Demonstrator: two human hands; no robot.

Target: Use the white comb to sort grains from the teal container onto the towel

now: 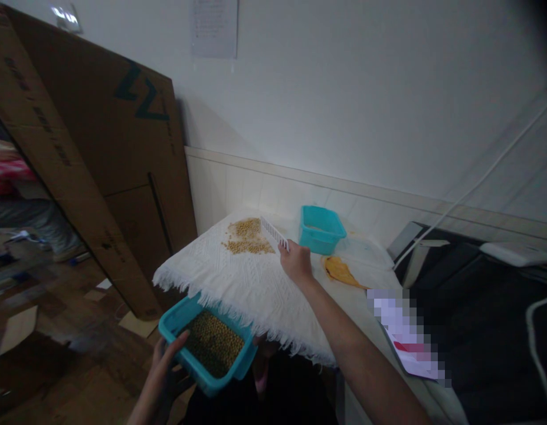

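A white wall [344, 88] stood behind a low table draped in a white fringed cloth [255, 289], with a large cardboard box [100, 153] leaning at the left over a wooden floor [56, 330].

In the head view, the right hand [295, 262] reached across the cloth, its fingers closed around one end of a white toothed strip [274, 232]. The strip's far end lay just beside a scatter of loose beans [248, 237] at the back of the cloth. The left hand [164, 372] gripped the near basket [176, 319] by its rim, thumb over the edge, holding it below the fringe at the table's front.

That basket was turquoise, tilted slightly, and held a deep layer of greenish-brown beans [213, 344]. A second turquoise basket [321, 230] sat on the far side of the table; its inside looked mostly bare, though the bottom was not clear. A yellow scrap [339, 271] lay near it.

The likely trouble: beans roll easily, and the textured cloth and fringe could deflect them past the basket's mouth onto the floor. A one-handed hold on a loaded, tilted basket could also slip and spill.
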